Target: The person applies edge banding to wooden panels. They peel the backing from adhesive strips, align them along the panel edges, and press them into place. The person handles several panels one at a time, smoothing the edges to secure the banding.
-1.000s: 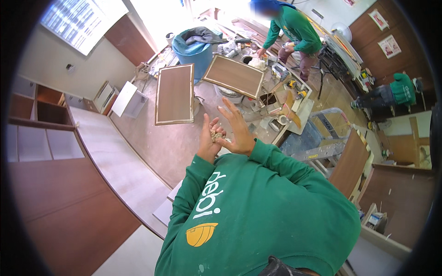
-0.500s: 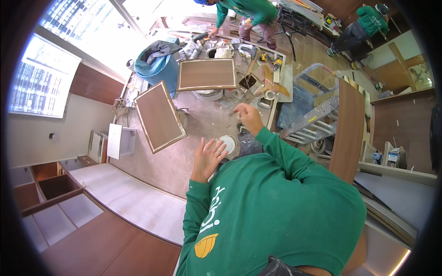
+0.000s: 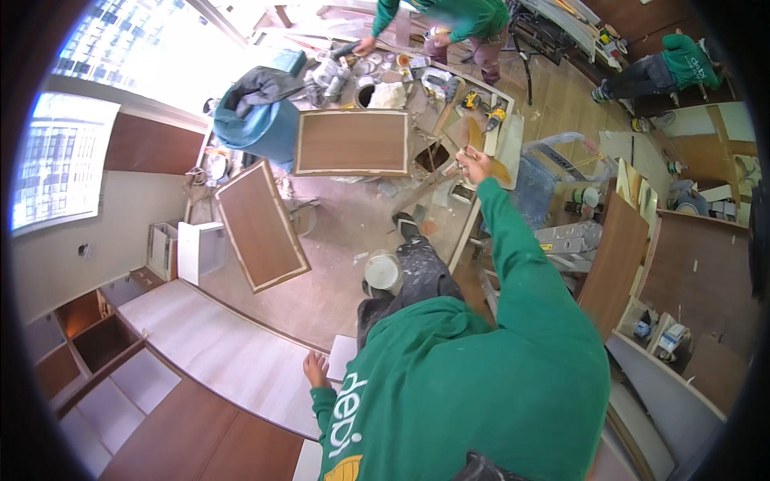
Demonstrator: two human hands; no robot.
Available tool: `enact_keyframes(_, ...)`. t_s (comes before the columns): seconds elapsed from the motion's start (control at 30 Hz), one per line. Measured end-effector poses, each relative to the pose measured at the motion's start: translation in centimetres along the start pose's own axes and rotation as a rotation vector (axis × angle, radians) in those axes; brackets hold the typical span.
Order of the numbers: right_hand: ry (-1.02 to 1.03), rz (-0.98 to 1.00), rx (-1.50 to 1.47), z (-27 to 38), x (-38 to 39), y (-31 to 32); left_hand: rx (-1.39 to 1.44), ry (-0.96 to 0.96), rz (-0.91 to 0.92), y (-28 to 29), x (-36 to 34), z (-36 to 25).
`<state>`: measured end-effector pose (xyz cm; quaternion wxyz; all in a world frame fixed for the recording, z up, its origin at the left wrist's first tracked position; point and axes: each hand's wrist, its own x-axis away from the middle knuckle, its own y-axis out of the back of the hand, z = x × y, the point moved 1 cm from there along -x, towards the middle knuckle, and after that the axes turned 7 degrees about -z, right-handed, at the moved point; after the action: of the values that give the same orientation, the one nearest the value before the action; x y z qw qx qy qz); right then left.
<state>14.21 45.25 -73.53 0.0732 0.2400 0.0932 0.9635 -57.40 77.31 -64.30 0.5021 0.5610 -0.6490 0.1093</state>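
My right hand (image 3: 473,165) is raised over the cluttered right end of the work area, its fingers closed round something small and pale that I cannot make out. Beside it are a dark square container (image 3: 431,156) and a tan brush-like item (image 3: 500,171). My left hand (image 3: 315,367) hangs low by a white panel (image 3: 342,353), fingers loosely apart, holding nothing. A round white lid or bucket (image 3: 382,271) lies by my legs. Two brown panels with pale borders, one level (image 3: 352,141), one angled (image 3: 261,225), lie beyond.
A blue bin (image 3: 254,127) with grey cloth, yellow drills (image 3: 496,118) and assorted tools crowd the back. A stepladder (image 3: 565,239) leans at right beside boards. A co-worker (image 3: 477,20) in green reaches over the clutter; another (image 3: 686,68) bends at upper right. Cabinets (image 3: 112,345) line the left.
My hands, together around crumpled pale stuff a second ago, have parted: the right has moved forward and right, the left has dropped. My view has shifted, bringing more of my legs into sight.
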Motion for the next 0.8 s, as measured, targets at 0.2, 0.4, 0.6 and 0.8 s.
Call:
enact_keyframes(0.2, 0.136, -0.246, 0.150, -4.0, -16.8, -3.2, -0.063, 0.218, -0.079, -1.6, 9.4, 5.4)
enact_keyframes(0.4, -0.194, 0.047, 0.067, -0.5, -20.6, -7.8, -0.285, 0.199, -0.020, -0.8, 14.8, 10.5)
enact_keyframes(0.6, -0.246, 0.050, 0.079, 2.3, -22.3, -11.9, -0.235, 0.230, -0.098, -4.5, 19.7, 7.0)
enact_keyframes(0.8, -0.241, 0.057, 0.172, 3.1, -23.3, -12.9, -0.153, 0.225, -0.132, -6.9, 20.4, 2.5)
